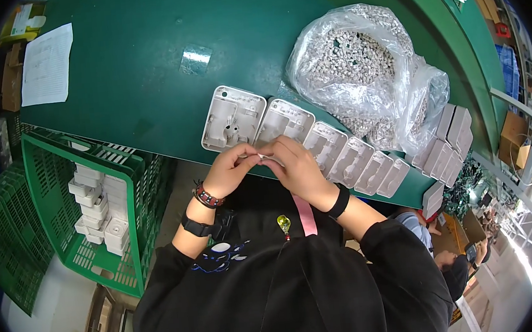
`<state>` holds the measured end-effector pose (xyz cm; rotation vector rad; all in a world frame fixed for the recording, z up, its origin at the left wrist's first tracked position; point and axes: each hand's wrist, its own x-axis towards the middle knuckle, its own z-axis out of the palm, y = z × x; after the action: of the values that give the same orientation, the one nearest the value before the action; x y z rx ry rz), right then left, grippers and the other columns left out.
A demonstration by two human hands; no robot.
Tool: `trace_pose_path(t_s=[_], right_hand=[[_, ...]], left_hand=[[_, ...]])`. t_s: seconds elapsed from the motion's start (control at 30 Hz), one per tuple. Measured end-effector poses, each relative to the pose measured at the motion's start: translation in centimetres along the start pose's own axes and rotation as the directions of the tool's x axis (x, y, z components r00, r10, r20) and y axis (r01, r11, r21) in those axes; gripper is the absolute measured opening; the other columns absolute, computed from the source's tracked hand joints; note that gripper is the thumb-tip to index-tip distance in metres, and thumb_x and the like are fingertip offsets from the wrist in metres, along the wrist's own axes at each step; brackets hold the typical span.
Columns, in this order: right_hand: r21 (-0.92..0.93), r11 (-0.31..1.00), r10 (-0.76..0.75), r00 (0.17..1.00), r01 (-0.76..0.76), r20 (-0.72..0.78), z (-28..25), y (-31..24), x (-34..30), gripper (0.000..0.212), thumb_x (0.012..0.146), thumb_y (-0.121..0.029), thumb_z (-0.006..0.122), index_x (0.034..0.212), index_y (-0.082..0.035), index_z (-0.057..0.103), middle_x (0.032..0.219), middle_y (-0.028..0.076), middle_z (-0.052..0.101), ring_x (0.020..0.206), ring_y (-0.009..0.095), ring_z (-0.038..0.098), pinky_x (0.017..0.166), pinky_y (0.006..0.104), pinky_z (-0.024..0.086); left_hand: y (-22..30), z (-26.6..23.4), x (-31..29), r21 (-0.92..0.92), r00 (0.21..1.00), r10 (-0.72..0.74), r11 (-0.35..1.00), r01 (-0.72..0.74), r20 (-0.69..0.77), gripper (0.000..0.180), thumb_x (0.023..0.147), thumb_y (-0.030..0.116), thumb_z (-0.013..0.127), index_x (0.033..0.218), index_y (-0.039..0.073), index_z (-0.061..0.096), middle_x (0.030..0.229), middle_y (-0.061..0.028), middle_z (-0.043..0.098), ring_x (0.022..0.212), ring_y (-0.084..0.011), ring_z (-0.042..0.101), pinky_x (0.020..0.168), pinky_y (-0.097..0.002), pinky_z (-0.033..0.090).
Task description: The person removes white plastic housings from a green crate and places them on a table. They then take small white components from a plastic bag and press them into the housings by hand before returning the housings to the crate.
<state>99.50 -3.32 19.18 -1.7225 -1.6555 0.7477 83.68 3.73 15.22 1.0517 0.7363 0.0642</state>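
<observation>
Just in front of my body, at the near edge of the green table, both hands meet with fingertips pinched together. My left hand (231,171) and my right hand (301,169) close on one small whitish piece (262,158), mostly covered by the fingers. Right behind them stands a row of several light-grey plastic housings, open side up. The leftmost housing (218,129) is just beyond my left hand, and the second housing (287,117) lies beyond my right hand. A clear plastic bag (304,61) filled with many small whitish-grey parts (348,61) rests behind the row.
To the left, a green slatted crate (133,206) holds stacked white housings (117,233). A printed sheet (48,68) and a small clear film square (196,59) lie on the table (137,70). More grey housings (445,150) are piled at right; another person's hand (479,251) shows beyond.
</observation>
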Motion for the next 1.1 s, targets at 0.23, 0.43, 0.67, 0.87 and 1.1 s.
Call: trace_pose_path(t_s=[0.23,0.43,0.67,0.87,1.1], right_hand=[[0.211,0.966,0.133,0.987,-0.150,0.093,0.5,-1.3,3.4,0.012,0.070,-0.003,0.060,0.079,-0.004,0.053,0.078,0.009,0.053,0.070,0.025,0.054,0.058,0.0338,0.042],[-0.278,0.900,-0.322,0.942,0.336,0.097,1.8,2.0,9.9,0.010,0.067,-0.009,0.056,0.076,-0.006,0.055,0.075,0.007,0.051,0.067,0.021,0.051,0.058,0.0312,0.040],[-0.458,0.731,-0.417,0.863,0.506,0.286,4.6,2.2,13.2,0.010,0.066,-0.015,0.052,0.069,-0.008,0.059,0.088,0.002,0.050,0.082,0.016,0.046,0.070,0.0277,0.036],[-0.503,0.693,-0.391,0.855,0.517,0.340,5.0,2.1,14.4,0.014,0.066,-0.015,0.053,0.073,-0.009,0.063,0.103,0.003,0.050,0.094,0.017,0.045,0.079,0.0273,0.036],[-0.309,0.889,-0.258,0.928,0.336,0.268,2.6,1.2,12.8,0.015,0.067,-0.006,0.053,0.077,-0.007,0.063,0.109,0.007,0.049,0.100,0.023,0.044,0.085,0.0307,0.035]], left_hand=[[1.6,-2.7,-0.6,0.109,0.991,0.015,0.994,-0.001,-0.131,0.012,0.081,0.008,0.055,0.090,0.001,0.053,0.083,-0.0024,0.056,0.071,-0.0077,0.054,0.062,-0.0198,0.042],[3.7,-6.1,0.6,0.747,0.723,0.495,0.663,0.043,-0.481,0.022,0.074,0.014,0.059,0.095,0.009,0.054,0.080,-0.0063,0.053,0.069,-0.0262,0.055,0.056,-0.0345,0.044],[2.0,-7.5,0.4,0.728,0.788,0.399,0.679,0.090,-0.470,0.023,0.073,0.014,0.059,0.096,0.012,0.055,0.079,-0.0070,0.052,0.069,-0.0267,0.055,0.057,-0.0350,0.045],[2.1,-8.5,1.1,0.643,0.773,0.395,0.765,0.022,-0.496,0.023,0.073,0.008,0.059,0.096,0.010,0.056,0.075,-0.0065,0.051,0.060,-0.0220,0.051,0.054,-0.0298,0.043],[1.1,-8.6,1.2,0.605,0.743,0.400,0.797,0.007,-0.536,0.022,0.073,0.007,0.059,0.095,0.010,0.056,0.075,-0.0058,0.052,0.056,-0.0181,0.049,0.052,-0.0270,0.041]])
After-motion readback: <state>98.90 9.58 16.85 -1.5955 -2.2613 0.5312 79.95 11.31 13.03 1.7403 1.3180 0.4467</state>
